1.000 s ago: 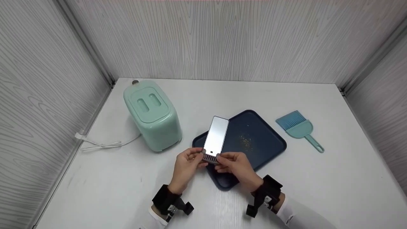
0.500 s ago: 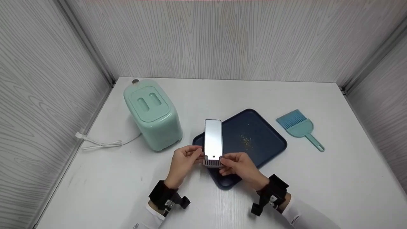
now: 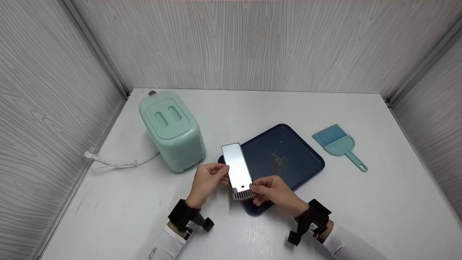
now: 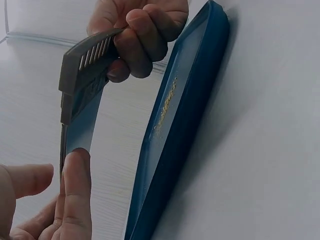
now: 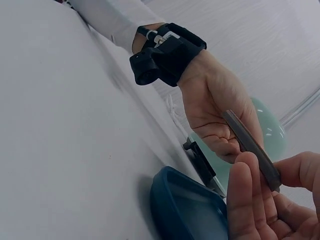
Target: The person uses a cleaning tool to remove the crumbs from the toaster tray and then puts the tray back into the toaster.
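Both hands hold a toaster crumb tray (image 3: 235,166), a thin shiny metal plate with a slotted grey end, over the left corner of the dark blue serving tray (image 3: 261,153). My right hand (image 3: 277,193) pinches the right corner of its grey end between thumb and fingers. Along the plate's left edge is my left hand (image 3: 206,182), thumb on the shiny side and fingers behind. In the left wrist view the crumb tray (image 4: 90,75) is seen nearly edge-on, slotted end up, with left fingers (image 4: 77,190) straight against its back. Golden crumbs (image 3: 279,160) lie on the serving tray.
A mint green toaster (image 3: 180,144) with a lid stands at the left, its white cord (image 3: 117,165) bundled on the table beside it. To the right lies a small teal hand brush (image 3: 340,146). Grey wood-grain panels (image 3: 252,43) wall in the white table.
The crumb tray has swung its far end from right to left and come slightly nearer. My left hand has shifted from its grey end up along the plate's left edge. My right hand keeps its pinch.
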{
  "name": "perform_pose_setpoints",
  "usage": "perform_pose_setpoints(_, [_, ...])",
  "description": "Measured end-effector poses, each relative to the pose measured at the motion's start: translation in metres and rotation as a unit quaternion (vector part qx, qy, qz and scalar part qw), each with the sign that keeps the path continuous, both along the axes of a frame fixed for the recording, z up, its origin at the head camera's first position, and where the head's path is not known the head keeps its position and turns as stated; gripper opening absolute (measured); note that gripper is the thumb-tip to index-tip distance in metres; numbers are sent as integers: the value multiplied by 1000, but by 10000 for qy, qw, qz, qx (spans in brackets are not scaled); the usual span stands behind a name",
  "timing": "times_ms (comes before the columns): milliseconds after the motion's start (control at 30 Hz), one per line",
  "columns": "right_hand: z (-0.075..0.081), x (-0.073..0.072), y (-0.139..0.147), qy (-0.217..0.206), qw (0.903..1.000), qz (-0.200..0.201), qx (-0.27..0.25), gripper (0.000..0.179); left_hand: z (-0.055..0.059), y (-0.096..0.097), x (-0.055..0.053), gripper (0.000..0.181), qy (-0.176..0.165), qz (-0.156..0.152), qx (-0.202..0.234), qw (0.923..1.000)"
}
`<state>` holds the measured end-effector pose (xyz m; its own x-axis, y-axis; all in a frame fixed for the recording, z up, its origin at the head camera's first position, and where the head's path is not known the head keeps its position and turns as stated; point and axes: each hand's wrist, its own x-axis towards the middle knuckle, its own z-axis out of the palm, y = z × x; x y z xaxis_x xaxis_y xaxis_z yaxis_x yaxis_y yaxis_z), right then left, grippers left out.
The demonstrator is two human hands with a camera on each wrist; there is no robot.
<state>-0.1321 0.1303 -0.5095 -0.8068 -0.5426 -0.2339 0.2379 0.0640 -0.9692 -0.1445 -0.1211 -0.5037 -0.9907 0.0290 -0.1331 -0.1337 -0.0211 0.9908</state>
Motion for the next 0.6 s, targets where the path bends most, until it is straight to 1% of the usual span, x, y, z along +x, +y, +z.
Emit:
perform_pose_setpoints(133, [-1, 1, -2, -139, 9999, -82, -49, 34, 0, -1, 1, 24, -43, 33, 22, 10000])
perform_pose_setpoints(300, [-1, 4, -5, -509, 9974, -366, -367, 37, -1, -2, 2, 23, -121, 131, 147, 9997])
perform_pose_setpoints(400, [-1, 8, -8, -716, 9945, -535, -542, 38, -2, -3, 3, 23, -125, 187, 224, 9995])
perform_pose_setpoints(600, [0, 15, -14, -1184, 9858, -873, -808, 35, -3, -3, 6, 21, -49, 291, 399, 9988])
